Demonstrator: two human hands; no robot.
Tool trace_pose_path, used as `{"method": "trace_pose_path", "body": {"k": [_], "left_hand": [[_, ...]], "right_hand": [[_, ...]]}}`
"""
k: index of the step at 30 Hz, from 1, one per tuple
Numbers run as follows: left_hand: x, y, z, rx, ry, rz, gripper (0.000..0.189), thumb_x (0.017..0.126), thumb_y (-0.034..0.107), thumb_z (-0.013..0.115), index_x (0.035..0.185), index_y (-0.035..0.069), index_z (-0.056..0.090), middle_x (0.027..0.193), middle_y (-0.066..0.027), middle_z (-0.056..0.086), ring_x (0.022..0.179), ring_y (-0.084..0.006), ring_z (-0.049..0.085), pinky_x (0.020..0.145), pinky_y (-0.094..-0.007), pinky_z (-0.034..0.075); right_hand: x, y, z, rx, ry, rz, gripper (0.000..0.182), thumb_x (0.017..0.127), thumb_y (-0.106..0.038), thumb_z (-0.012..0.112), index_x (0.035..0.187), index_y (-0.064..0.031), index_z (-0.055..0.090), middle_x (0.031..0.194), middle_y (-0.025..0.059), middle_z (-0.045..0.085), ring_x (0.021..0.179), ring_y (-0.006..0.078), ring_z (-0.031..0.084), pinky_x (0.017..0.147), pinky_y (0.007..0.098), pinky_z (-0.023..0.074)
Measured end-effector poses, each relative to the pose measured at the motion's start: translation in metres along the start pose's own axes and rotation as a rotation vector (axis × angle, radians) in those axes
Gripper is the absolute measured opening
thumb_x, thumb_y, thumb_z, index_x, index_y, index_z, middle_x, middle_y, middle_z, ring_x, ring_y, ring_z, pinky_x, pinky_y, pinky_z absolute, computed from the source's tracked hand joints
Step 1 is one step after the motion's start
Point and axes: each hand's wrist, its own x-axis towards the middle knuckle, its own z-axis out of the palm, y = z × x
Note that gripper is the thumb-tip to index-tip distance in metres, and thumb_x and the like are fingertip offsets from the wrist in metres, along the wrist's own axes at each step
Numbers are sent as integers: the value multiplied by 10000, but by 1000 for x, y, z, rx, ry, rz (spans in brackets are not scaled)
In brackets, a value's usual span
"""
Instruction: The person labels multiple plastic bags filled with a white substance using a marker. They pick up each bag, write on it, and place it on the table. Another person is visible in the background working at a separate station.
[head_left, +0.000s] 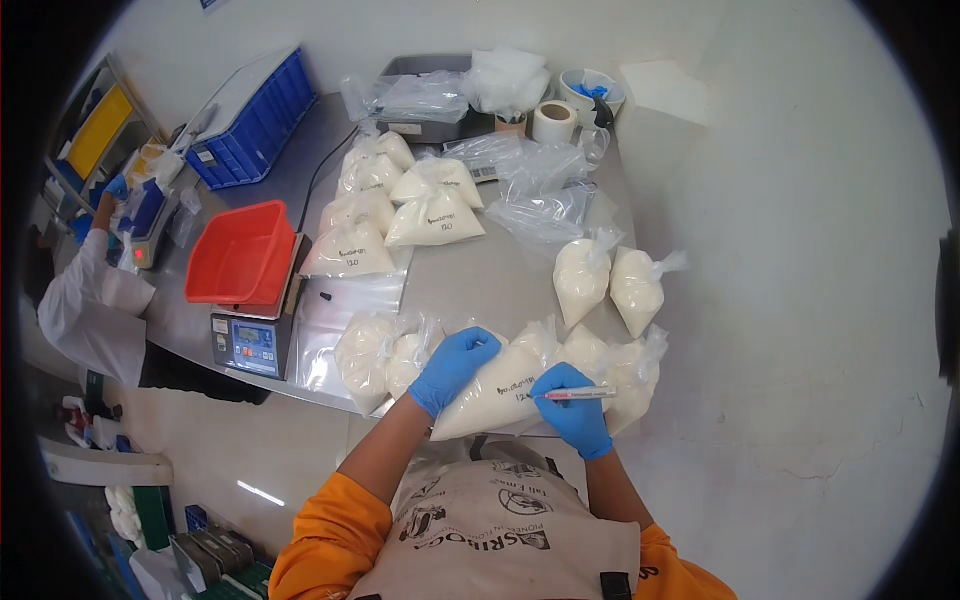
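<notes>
My right hand (574, 420), in a blue glove, grips a permanent marker (581, 393) with its tip at the handwriting on a clear plastic bag of off-white powder (484, 397). That bag lies at the table's near edge, right in front of me. My left hand (456, 369), gloved too, holds the bag by its upper left part, thumb and fingers drawn together. Tied powder bags (365, 360) crowd in on the left, partly behind my hand. More tied bags (634, 382) lie just beyond and beside my right hand.
A digital scale (255, 345) carries a red plastic tub (240, 255). Marked powder bags (435, 217) stand farther back, near loose clear plastic bags (540, 187). A black cap (325, 297) lies on plastic sheets. Two tied bags (637, 289) sit at right. A co-worker (97, 292) works at left.
</notes>
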Motion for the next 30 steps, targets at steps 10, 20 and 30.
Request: {"method": "trace_pose_path", "body": {"k": [10,20,30], "left_hand": [[1,40,-9,215,-26,98,187,986,218,669,988,36,707,882,16,650,817,-59,565,760,-246,499],[121,91,-156,755,227,430,287,930,211,706,1149,29,673,1030,-94,707,919,-180,658,855,-319,532],[-35,-22,-125,837,942,476,384,880,168,718,1190,-21,595,1156,-197,638,1093,-360,620,953,-442,489]], "right_hand": [[-11,5,-21,173,203,106,96,828,-22,721,923,-26,710,920,51,669,827,138,620,746,287,498],[-41,-22,-75,226,558,134,124,783,29,690,896,-22,682,901,44,647,809,118,599,752,262,483],[-55,-3,-73,241,577,223,120,812,28,707,919,-23,692,899,46,672,812,107,608,760,258,493]]}}
